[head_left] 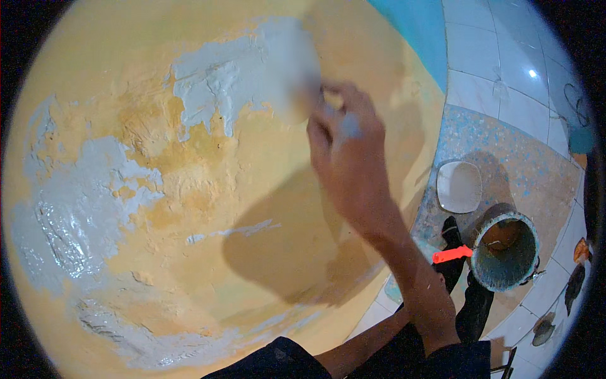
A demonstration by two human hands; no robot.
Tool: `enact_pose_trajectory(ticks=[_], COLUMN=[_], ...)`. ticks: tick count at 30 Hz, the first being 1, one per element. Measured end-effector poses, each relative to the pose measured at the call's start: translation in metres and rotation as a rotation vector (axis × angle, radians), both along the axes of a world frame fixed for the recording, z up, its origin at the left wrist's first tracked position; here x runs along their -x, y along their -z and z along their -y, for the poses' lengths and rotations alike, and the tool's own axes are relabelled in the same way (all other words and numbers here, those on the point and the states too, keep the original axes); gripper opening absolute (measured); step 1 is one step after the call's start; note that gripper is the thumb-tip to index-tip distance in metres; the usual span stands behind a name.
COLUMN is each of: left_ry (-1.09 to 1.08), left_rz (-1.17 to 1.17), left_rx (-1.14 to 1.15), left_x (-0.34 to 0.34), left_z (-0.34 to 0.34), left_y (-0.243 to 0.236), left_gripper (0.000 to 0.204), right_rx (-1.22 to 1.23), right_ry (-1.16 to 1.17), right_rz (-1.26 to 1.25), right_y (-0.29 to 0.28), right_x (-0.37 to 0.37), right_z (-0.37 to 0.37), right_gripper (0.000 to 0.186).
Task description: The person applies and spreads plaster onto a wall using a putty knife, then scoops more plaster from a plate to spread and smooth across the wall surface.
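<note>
My right hand [344, 136] is closed around a flat scraper [303, 88], blurred by motion, against the yellow wall [252, 170]. The blade is on or beside a pale grey patch of wet-looking filler [227, 69] near the top. More grey filler [69, 227] covers rough, uneven areas at the left and lower left, with a thin streak below the middle. My shadow falls on the wall under my hand. My left hand is not visible; bare skin at the bottom runs behind my right forearm.
On a speckled board [511, 145] over white tiles [473, 38] at the right stand a white dish [459, 186] and a stained bucket [517, 252]. A red-orange handle [448, 254] lies by the bucket, near my dark-covered feet [473, 303]. Footwear [576, 284] lies at the far right.
</note>
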State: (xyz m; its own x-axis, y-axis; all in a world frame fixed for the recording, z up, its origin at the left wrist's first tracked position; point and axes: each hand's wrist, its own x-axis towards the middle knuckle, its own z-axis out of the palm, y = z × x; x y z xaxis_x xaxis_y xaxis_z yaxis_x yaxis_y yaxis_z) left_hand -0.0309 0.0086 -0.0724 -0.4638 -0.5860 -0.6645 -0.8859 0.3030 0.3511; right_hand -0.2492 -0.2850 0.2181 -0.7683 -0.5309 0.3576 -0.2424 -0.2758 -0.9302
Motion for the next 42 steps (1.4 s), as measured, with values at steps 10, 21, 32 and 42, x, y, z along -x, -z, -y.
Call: enact_pose_trajectory(ticks=[10,21,32,42], left_ry=[-0.001,-0.028,-0.059,-0.074], left_rz=[-0.025,0.031,0.005,-0.034], left_rx=[0.017,0.052,0.041,0.084], left_x=[0.016,0.021,0.021,0.017], left_z=[0.004,-0.007,-0.021,-0.025], left_y=[-0.021,-0.026,-0.033,-0.032], left_gripper=[0.022,0.025,0.021,0.022], right_rx=[0.091,0.008,-0.012,-0.01], right_ry=[-0.098,-0.279,-0.287,-0.163], right_rz=[0.173,0.148,0.004,-0.098], right_y=[-0.025,-0.055,-0.068,-0.08], right_x=[-0.015,-0.033,-0.045,-0.011], right_z=[-0.023,-0.086,-0.081,-0.037], right_gripper=[0.048,0.038,0.042,0.044])
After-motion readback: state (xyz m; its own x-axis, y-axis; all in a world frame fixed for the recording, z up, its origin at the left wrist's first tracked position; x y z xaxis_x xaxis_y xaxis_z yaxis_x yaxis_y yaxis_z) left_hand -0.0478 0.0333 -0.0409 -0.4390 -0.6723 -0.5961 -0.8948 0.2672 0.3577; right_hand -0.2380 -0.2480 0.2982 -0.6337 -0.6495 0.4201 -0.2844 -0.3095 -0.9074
